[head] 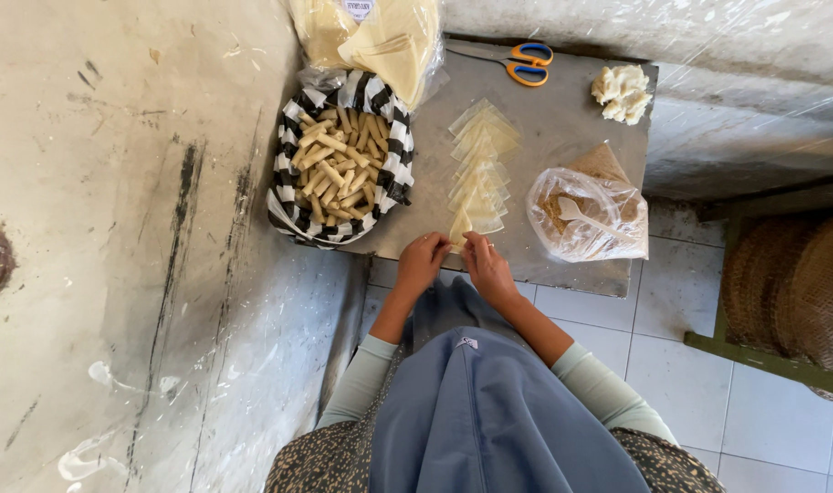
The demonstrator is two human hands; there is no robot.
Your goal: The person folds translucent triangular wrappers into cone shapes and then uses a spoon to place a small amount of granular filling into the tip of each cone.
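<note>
- I see the nearest pastry sheet (460,228) at the front end of the row of pastry sheets (478,164), close to the near edge of the grey table (562,119).
- My left hand (422,260) pinches that sheet's left side with bent fingers.
- My right hand (487,265) grips its right side; the two hands sit almost touching.
- The row runs away from me in overlapping pale squares up the middle of the table.
- To the left stands a basket (293,196) lined with black-and-white checked cloth, full of thin rolled sticks (340,164).
- To the right lies a clear plastic bag (585,215) with brown filling and a white spoon (581,215) inside.
- At the far edge lie orange-and-blue scissors (526,64) and a lump of pale dough (622,91).
</note>
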